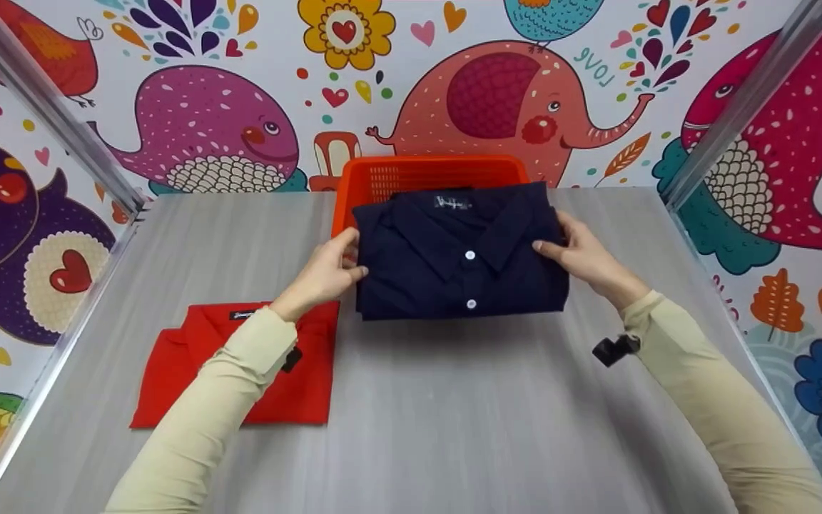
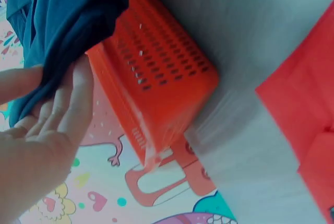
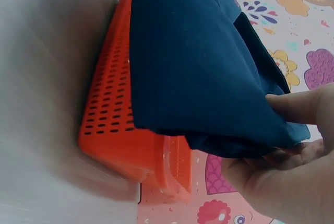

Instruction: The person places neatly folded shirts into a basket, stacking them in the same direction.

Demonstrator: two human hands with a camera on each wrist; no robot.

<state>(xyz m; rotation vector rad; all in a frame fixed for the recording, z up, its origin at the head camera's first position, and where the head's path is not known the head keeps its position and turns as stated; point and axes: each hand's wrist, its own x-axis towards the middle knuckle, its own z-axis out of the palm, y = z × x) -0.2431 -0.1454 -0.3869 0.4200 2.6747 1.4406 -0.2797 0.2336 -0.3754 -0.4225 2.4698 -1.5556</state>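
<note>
Fingers of my left hand [image 1: 320,275] and right hand [image 1: 588,257] clamp a folded navy shirt [image 1: 429,260] above the far orange basket [image 1: 349,187].

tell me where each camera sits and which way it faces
Head: head-worn, facing forward and down at the navy collared shirt; left hand, right hand and sleeves show.
Left wrist: worn there, facing the shirt and orange perforated basket; left hand shows.
Right wrist: worn there, facing shirt and basket; right hand shows.
Both wrist views share the basket.
</note>
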